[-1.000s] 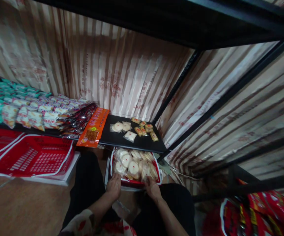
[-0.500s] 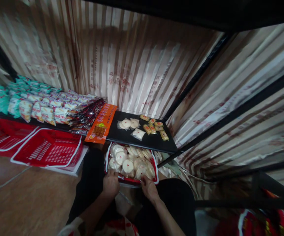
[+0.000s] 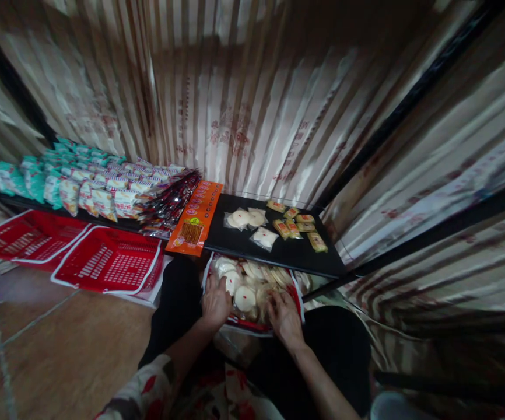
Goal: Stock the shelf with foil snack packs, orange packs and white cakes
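A red basket (image 3: 297,298) with a white rim stands between my knees, partly under the shelf edge. It is full of round pale flat cakes (image 3: 245,297) in clear wrappers, some with a small red mark. My left hand (image 3: 216,302) lies over the basket's left side, fingers apart and touching the wrapped cakes. On the right side my right hand (image 3: 284,316) reaches in, its fingers bent around a clear packet of cakes (image 3: 263,298). My fingers partly hide that packet.
On the black shelf (image 3: 235,248) lie white wrapped cakes (image 3: 265,238), small yellow packets (image 3: 294,227), an orange packet (image 3: 195,219) and rows of snack bags (image 3: 95,192). Red baskets (image 3: 108,259) stand at left. Black frame bars (image 3: 392,256) cross the right side.
Both hands have moved from the basket's front rim onto the wrapped cakes inside. The view has shifted, so the shelf and baskets appear farther right.
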`<state>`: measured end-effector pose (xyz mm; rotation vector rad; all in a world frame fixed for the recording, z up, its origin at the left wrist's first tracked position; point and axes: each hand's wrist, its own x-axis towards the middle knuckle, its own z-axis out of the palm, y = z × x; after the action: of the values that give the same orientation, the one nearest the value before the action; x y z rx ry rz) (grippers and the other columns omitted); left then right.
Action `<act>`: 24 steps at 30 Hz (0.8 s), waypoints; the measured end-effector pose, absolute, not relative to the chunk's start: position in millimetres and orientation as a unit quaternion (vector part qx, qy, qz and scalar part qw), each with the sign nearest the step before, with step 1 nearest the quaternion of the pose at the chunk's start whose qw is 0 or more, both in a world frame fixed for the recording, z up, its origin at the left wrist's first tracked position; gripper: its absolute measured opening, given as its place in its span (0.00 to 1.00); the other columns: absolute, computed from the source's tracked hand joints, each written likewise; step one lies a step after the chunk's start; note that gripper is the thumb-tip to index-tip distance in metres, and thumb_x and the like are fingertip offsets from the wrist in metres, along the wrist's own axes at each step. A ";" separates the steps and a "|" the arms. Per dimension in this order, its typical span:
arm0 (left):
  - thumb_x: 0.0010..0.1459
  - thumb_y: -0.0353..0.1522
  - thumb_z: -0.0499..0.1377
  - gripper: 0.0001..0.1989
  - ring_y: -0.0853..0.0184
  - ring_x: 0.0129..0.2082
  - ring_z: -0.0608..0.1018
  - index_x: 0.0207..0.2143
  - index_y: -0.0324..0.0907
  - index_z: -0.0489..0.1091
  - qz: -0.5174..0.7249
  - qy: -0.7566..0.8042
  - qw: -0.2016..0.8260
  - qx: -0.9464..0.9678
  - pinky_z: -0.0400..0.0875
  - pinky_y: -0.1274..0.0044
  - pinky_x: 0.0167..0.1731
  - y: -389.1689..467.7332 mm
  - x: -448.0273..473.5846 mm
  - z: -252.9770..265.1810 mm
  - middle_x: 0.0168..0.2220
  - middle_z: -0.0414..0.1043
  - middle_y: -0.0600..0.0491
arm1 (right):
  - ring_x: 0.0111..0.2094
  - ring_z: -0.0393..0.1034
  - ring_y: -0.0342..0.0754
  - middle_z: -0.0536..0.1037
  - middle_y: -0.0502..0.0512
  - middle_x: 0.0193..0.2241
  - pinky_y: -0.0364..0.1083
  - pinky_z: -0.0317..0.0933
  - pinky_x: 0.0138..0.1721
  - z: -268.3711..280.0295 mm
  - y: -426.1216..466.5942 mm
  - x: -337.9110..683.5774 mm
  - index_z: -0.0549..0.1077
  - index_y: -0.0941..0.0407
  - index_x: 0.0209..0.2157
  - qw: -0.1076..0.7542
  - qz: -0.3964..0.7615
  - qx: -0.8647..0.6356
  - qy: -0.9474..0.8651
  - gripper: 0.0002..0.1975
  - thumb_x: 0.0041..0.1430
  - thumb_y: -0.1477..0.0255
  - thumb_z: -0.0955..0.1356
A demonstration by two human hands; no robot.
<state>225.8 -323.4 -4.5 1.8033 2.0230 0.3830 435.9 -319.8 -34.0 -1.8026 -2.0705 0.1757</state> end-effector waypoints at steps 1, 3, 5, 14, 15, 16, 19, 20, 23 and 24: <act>0.56 0.31 0.52 0.23 0.57 0.59 0.58 0.56 0.41 0.59 0.126 0.733 0.211 0.634 0.59 0.71 0.54 -317.3 227.1 -4.8 0.61 0.51 0.44 | 0.42 0.68 0.53 0.73 0.60 0.37 0.51 0.62 0.46 -33.9 -316.9 430.8 0.73 0.56 0.42 0.196 0.064 -0.628 -0.750 0.16 0.58 0.67 0.59; 0.57 0.32 0.52 0.25 0.55 0.59 0.59 0.58 0.41 0.57 0.105 0.744 0.231 0.618 0.61 0.70 0.53 -307.5 229.3 -7.6 0.61 0.52 0.43 | 0.43 0.66 0.53 0.73 0.59 0.37 0.51 0.61 0.47 -35.2 -312.4 421.5 0.74 0.54 0.42 0.185 0.073 -0.608 -0.769 0.15 0.56 0.66 0.61; 0.56 0.30 0.53 0.25 0.55 0.58 0.61 0.58 0.40 0.57 0.092 0.752 0.237 0.608 0.63 0.70 0.51 -301.9 230.6 -11.9 0.59 0.56 0.42 | 0.43 0.66 0.54 0.73 0.59 0.37 0.52 0.60 0.48 -37.9 -309.8 415.2 0.75 0.53 0.39 0.169 0.076 -0.603 -0.776 0.13 0.55 0.67 0.62; 0.56 0.20 0.46 0.21 0.64 0.47 0.72 0.50 0.39 0.64 0.119 0.735 0.233 0.625 0.66 0.76 0.47 -306.0 229.8 -10.6 0.54 0.63 0.44 | 0.44 0.67 0.54 0.75 0.59 0.39 0.51 0.60 0.49 -44.9 -308.6 420.1 0.77 0.54 0.36 0.170 0.086 -0.594 -0.782 0.13 0.55 0.71 0.61; 0.56 0.20 0.46 0.21 0.65 0.45 0.74 0.50 0.39 0.64 0.123 0.729 0.232 0.632 0.66 0.77 0.45 -306.9 229.6 -8.2 0.52 0.64 0.45 | 0.44 0.68 0.53 0.75 0.59 0.39 0.51 0.60 0.49 -44.6 -308.7 421.5 0.77 0.54 0.36 0.177 0.093 -0.592 -0.781 0.13 0.54 0.71 0.61; 0.56 0.20 0.46 0.21 0.65 0.43 0.74 0.50 0.40 0.64 0.126 0.723 0.231 0.639 0.67 0.77 0.44 -307.8 229.5 -5.4 0.51 0.65 0.46 | 0.45 0.68 0.53 0.76 0.58 0.39 0.51 0.60 0.50 -44.3 -308.8 422.9 0.77 0.54 0.35 0.184 0.100 -0.590 -0.780 0.13 0.54 0.71 0.61; 0.56 0.20 0.45 0.22 0.65 0.41 0.75 0.50 0.41 0.64 0.130 0.709 0.220 0.657 0.68 0.76 0.41 -311.5 231.1 3.8 0.50 0.65 0.46 | 0.44 0.69 0.53 0.76 0.60 0.39 0.51 0.61 0.49 -43.2 -309.6 426.8 0.77 0.56 0.35 0.204 0.121 -0.576 -0.783 0.15 0.55 0.71 0.60; 0.56 0.21 0.45 0.21 0.65 0.40 0.75 0.50 0.42 0.64 0.131 0.705 0.215 0.663 0.68 0.76 0.40 -313.1 232.1 7.0 0.50 0.64 0.46 | 0.44 0.69 0.53 0.76 0.61 0.39 0.52 0.62 0.50 -43.2 -310.2 428.0 0.77 0.56 0.35 0.209 0.127 -0.572 -0.783 0.15 0.55 0.71 0.59; 0.59 0.23 0.44 0.21 0.64 0.40 0.75 0.51 0.44 0.63 0.137 0.696 0.194 0.678 0.69 0.75 0.40 -318.7 236.2 15.8 0.50 0.63 0.47 | 0.46 0.70 0.54 0.76 0.63 0.41 0.53 0.63 0.50 -45.4 -313.4 431.3 0.78 0.58 0.35 0.234 0.135 -0.565 -0.780 0.18 0.56 0.69 0.58; 0.59 0.23 0.43 0.21 0.64 0.41 0.74 0.52 0.44 0.63 0.141 0.690 0.186 0.685 0.69 0.75 0.40 -320.5 237.4 18.2 0.50 0.63 0.47 | 0.46 0.70 0.54 0.76 0.63 0.42 0.53 0.63 0.50 -47.1 -314.6 432.4 0.78 0.58 0.35 0.244 0.134 -0.565 -0.777 0.18 0.57 0.68 0.58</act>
<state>237.4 -320.5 18.2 1.9292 1.9443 0.3980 432.4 -314.6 -47.1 -1.5434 -2.1207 0.3654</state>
